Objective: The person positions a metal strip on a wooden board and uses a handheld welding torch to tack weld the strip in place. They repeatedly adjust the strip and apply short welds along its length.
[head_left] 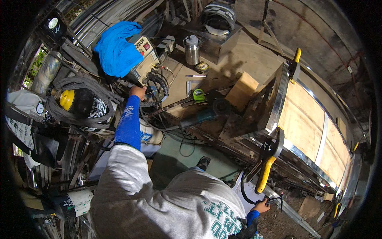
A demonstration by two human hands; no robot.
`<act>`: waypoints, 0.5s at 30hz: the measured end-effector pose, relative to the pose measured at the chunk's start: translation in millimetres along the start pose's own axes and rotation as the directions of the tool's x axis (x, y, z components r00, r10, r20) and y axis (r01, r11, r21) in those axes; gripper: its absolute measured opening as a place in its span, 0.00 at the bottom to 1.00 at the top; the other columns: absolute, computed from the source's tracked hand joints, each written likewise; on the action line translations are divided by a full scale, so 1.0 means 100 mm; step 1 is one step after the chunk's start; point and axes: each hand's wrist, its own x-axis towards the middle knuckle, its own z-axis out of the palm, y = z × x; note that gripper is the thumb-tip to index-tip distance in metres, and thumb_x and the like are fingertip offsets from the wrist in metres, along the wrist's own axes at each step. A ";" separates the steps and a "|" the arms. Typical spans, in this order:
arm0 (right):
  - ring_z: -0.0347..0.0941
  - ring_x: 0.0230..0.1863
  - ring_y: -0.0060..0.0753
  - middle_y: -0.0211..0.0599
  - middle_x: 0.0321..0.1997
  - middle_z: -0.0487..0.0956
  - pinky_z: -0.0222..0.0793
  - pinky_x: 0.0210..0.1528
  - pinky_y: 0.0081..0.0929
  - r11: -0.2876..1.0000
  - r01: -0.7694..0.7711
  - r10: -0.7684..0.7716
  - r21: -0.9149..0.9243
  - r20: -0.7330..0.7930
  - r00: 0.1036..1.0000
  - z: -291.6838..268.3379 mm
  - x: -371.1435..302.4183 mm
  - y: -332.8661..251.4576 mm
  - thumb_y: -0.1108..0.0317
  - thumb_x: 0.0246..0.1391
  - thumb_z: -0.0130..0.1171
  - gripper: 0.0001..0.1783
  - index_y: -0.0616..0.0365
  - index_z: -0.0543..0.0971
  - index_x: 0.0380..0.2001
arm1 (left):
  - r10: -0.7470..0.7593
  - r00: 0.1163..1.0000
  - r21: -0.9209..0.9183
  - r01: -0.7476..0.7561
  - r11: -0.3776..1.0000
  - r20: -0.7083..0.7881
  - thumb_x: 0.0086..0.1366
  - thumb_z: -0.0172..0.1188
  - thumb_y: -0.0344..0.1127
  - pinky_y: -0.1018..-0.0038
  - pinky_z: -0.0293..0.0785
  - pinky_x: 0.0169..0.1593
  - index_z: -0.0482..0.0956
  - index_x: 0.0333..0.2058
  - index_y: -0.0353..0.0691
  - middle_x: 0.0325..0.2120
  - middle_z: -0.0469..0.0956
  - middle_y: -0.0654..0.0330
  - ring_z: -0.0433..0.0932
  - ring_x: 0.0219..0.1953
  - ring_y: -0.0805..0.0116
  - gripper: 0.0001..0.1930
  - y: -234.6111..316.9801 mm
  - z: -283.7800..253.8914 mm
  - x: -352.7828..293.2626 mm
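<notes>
My left hand (137,92) reaches to the lower front of a welding machine (148,49), beside its plugged-in cables (159,81). The fingers look curled, but whatever they grip is hidden. A blue cloth (117,49) drapes over the machine. Low on the right, my right hand (261,206) is closed around a slim black welding torch (278,199), whose dark cable runs back along my forearm. Just above that hand hangs a clamp with a yellow handle (266,175), fixed to the edge of a metal-framed wooden panel (302,123).
An angle grinder (207,113) lies on the workbench near a green tape measure (198,94), a try square (191,84) and a wood block (242,91). Behind stand a metal flask (192,51) and a welding helmet (219,20). Coiled hose (59,91) hangs at left.
</notes>
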 end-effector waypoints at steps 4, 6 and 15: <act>0.77 0.31 0.33 0.49 0.46 0.77 0.78 0.26 0.31 0.994 -0.107 0.106 0.033 0.039 0.994 0.01 -0.02 -0.02 0.69 0.63 0.68 0.31 0.68 0.66 0.62 | -0.019 0.998 -0.044 0.017 0.999 -0.064 0.71 0.65 0.51 0.61 0.84 0.34 0.86 0.35 0.28 0.27 0.87 0.49 0.87 0.26 0.59 0.24 0.07 0.03 -0.07; 0.77 0.31 0.33 0.48 0.45 0.77 0.78 0.26 0.31 0.988 -0.142 0.138 0.063 0.067 0.988 0.08 -0.07 -0.09 0.69 0.63 0.68 0.31 0.68 0.66 0.62 | -0.055 0.996 -0.025 0.053 0.998 -0.072 0.71 0.65 0.53 0.58 0.85 0.40 0.87 0.39 0.30 0.35 0.88 0.45 0.88 0.33 0.53 0.24 0.01 0.00 -0.03; 0.77 0.29 0.32 0.45 0.42 0.77 0.77 0.27 0.30 0.948 -0.242 0.223 0.209 0.112 0.968 -0.13 0.03 -0.26 0.72 0.63 0.68 0.32 0.64 0.64 0.64 | -0.006 0.996 0.183 0.023 0.983 -0.089 0.70 0.66 0.54 0.50 0.81 0.57 0.83 0.54 0.35 0.56 0.82 0.45 0.82 0.57 0.43 0.27 0.13 0.03 -0.18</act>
